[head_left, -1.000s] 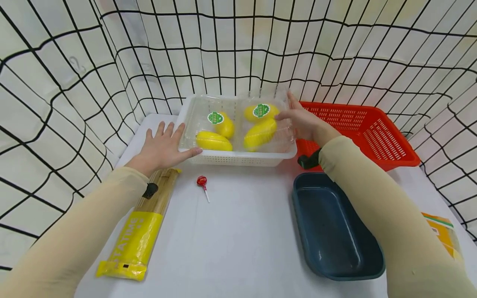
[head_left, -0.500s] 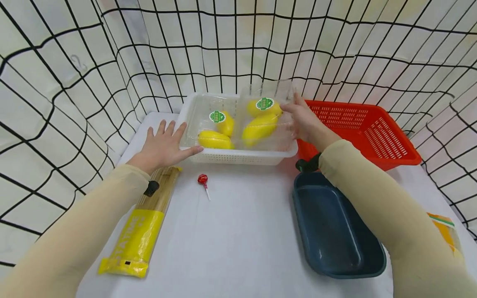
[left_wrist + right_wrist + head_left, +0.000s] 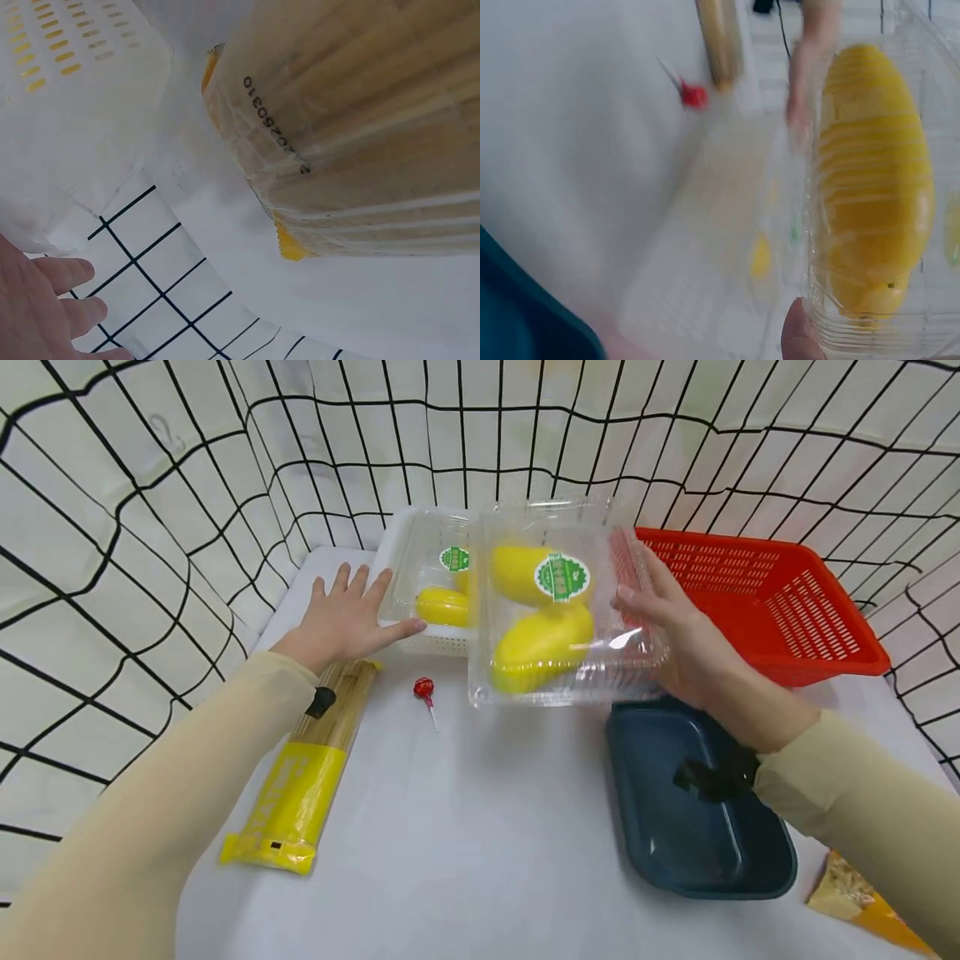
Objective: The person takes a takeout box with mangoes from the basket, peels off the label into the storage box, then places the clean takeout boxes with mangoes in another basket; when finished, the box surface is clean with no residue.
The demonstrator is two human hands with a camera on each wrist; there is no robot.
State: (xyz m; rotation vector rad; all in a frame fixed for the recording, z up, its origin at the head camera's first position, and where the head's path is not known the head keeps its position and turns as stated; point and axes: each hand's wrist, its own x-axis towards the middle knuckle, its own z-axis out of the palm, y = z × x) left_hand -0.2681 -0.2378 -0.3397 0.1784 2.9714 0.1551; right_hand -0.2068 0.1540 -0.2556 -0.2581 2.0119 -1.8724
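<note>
My right hand (image 3: 690, 635) grips the right side of a clear plastic clamshell box (image 3: 483, 689). Inside lie two yellow mangoes (image 3: 543, 647), one partly behind a green-and-white sticker (image 3: 562, 577). The box hangs in front of the white basket (image 3: 435, 645) and hides its right part. A second clear box (image 3: 420, 543) with yellow fruit sits in that basket. My left hand (image 3: 345, 614) has its fingers spread at the basket's left edge. In the right wrist view, a thumb (image 3: 799, 330) presses the clamshell's side.
A red basket (image 3: 825, 652) stands at the back right, a dark blue tub (image 3: 626, 802) before it. A noodle packet (image 3: 300, 802) and a red lollipop (image 3: 423, 687) lie on the left. An orange bag (image 3: 877, 914) is at right. Black wire mesh (image 3: 498, 468) encloses the table.
My right hand has lifted the clamshell box out of the white basket and brought it toward me. The left hand stays at the basket's left edge. The head view has shifted slightly.
</note>
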